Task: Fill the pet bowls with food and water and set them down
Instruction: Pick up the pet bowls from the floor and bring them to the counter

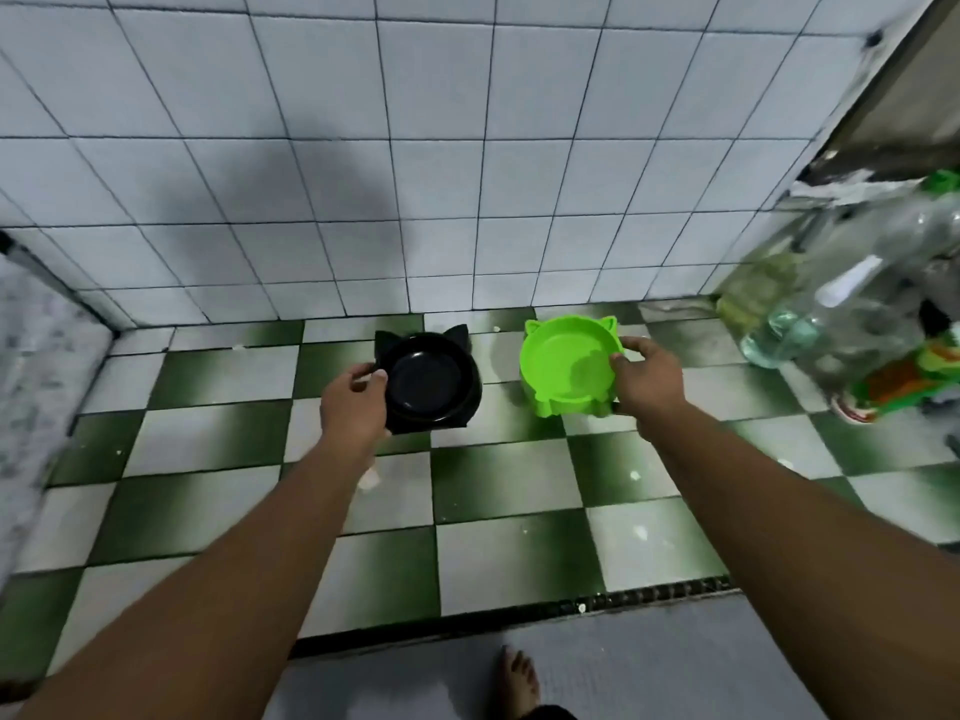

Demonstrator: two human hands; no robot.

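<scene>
Left hand (353,402): fingers curled round the near-left rim of the black bowl (431,379), thumb on the lip. Right hand (647,379): fingers gripping the right rim of the green bowl (566,363), thumb over the edge. Both bowls have cat ears and sit low by the foot of the wall (363,148), side by side and apart. Cannot tell whether they rest on the floor (509,480) or hang just above it. Green one tips toward the camera. Both look empty, so filling seems not yet done.

Risks, as judged: each bowl is held by one edge only. With water in it, such a hold would let it tilt and slop. Spilt water on smooth tile, with a bare foot (517,678) close by, means a slip. The right elbow could clip the clear bottles (831,304) standing near.

Surface: green-and-white checked floor tile with pale specks. Pale square wall tile. Grey mat (649,662) underfoot.
</scene>
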